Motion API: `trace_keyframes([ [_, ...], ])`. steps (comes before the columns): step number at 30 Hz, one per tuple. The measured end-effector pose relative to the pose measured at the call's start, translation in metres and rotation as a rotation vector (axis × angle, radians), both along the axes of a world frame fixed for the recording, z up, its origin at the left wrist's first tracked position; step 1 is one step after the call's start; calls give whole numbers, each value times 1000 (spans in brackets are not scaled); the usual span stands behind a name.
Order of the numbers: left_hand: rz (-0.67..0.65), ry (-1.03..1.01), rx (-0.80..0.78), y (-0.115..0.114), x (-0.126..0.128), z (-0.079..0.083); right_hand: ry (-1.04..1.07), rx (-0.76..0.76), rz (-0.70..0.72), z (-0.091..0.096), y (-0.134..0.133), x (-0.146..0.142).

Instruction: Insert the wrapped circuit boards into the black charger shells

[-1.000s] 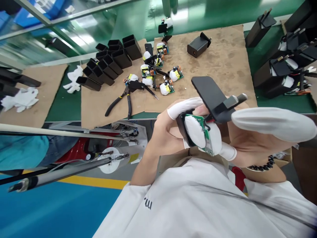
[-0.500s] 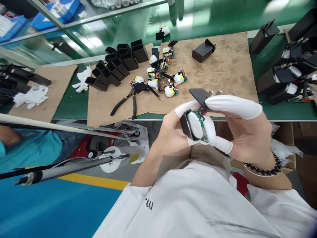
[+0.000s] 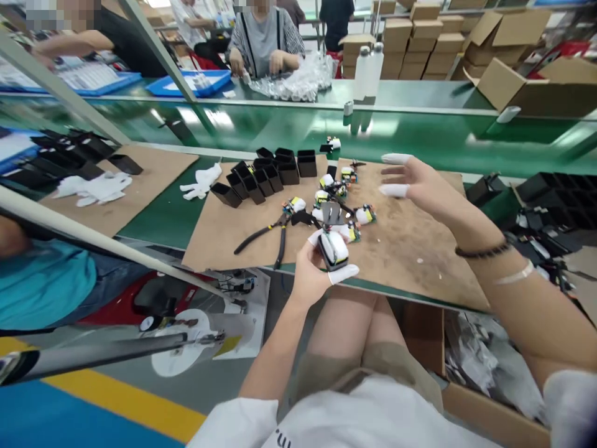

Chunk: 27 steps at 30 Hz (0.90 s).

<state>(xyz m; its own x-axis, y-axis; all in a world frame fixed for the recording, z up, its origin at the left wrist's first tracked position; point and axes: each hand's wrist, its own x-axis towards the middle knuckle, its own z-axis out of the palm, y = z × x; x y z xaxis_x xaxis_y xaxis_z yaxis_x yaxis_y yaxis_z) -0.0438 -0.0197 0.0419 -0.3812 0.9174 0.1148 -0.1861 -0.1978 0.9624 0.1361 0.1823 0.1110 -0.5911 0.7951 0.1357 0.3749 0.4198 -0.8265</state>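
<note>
Single camera, worn on the person's head; it looks forward and down over the white shirt (image 3: 359,417), closest, at the bottom edge. Left hand (image 3: 310,277) sits near frame centre, right hand (image 3: 422,183) to its right, both at arm's reach. Cardboard mat (image 3: 410,249) occupies middle distance; stacked cartons (image 3: 410,40) lie well beyond, along the top edge.

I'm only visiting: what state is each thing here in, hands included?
Left hand: closed on the held device
Held device: open, white-covered part showing
Black cap: not closed onto the device
Right hand: open, nothing visible in it
Pliers: handles spread
Loose circuit boards: uncased
Grouped black cases: mouths open
White gloves: unworn
Bottles: upright
</note>
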Motion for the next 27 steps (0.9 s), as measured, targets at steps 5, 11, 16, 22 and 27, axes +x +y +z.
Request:
trace_keyframes([
  [5, 22, -53, -102, 12, -25, -16, -387, 321, 83, -1, 146, -144],
  [11, 40, -54, -279, 11, -25, -29, -510, 426, 230, -26, 217, -265],
  [16, -21, -32, -362, 12, -26, -32, -570, 486, 268, -16, 235, -246],
  [22, -32, 39, -243, 18, -29, -20, -477, 609, 324, 5, 156, -70],
  [27, 47, 87, -39, 12, 9, -18, -497, 489, 234, -16, 1, 43],
])
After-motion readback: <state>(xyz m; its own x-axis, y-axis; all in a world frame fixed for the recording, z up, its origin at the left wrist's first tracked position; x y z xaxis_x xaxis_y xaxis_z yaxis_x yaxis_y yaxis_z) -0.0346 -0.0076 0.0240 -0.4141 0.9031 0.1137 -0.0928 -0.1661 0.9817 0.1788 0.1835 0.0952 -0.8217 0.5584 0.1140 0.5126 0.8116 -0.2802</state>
